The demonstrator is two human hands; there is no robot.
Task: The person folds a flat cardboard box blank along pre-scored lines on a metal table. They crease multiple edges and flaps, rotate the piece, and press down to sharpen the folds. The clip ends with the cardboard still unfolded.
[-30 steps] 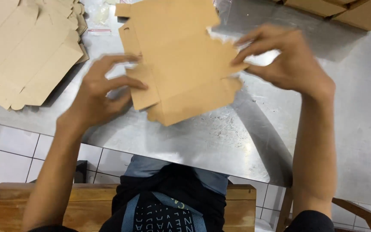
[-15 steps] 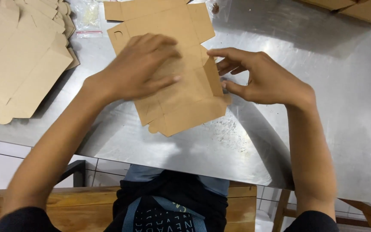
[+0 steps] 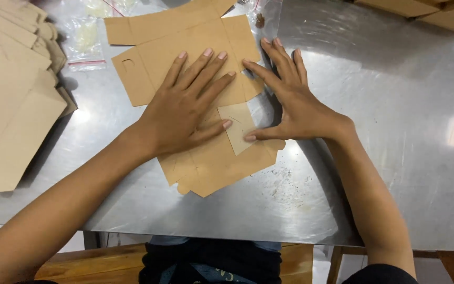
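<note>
A flat brown cardboard box blank (image 3: 206, 158) lies on the steel table (image 3: 384, 158), with flaps spread at the far side. My left hand (image 3: 185, 108) presses flat on its middle, fingers spread and pointing away from me. My right hand (image 3: 290, 100) lies flat on the blank's right edge, thumb on a folded-in side flap, fingers apart. Neither hand grips anything.
A stack of flat cardboard blanks (image 3: 11, 89) lies at the left of the table. Small clear plastic bags (image 3: 85, 42) lie at the far left, another clear bag (image 3: 264, 16) beyond the blank. Brown boxes (image 3: 426, 10) stand at the far right. A wooden bench (image 3: 106, 263) is below.
The blank was held up in both hands a second ago. It now lies flat on the table with both hands pressed open on it.
</note>
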